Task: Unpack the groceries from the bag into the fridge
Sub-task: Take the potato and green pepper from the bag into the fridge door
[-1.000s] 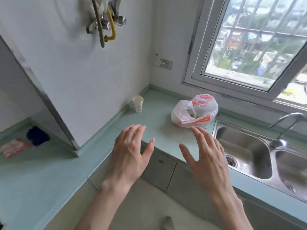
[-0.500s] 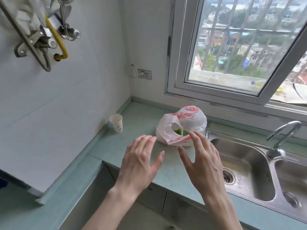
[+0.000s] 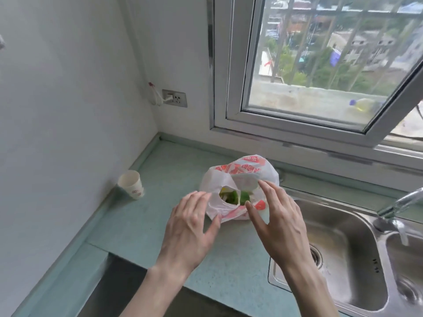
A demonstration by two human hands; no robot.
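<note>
A white plastic grocery bag (image 3: 246,173) with red print lies on the pale green counter (image 3: 142,227) below the window. Through its open mouth I see green produce (image 3: 238,197). My left hand (image 3: 190,227) hovers at the bag's near left side, fingers spread, fingertips at the bag's edge. My right hand (image 3: 277,223) is at the bag's near right side, fingers extended over the plastic. Neither hand grips anything. No fridge is in sight.
A paper cup (image 3: 131,184) stands near the left wall. A steel double sink (image 3: 357,255) with a tap (image 3: 398,207) lies right of the bag. A wall socket (image 3: 175,98) sits in the corner. An open window (image 3: 320,72) is behind the counter.
Both hands have moved forward to the bag, from well short of it to its near sides. The view has come closer to the counter corner.
</note>
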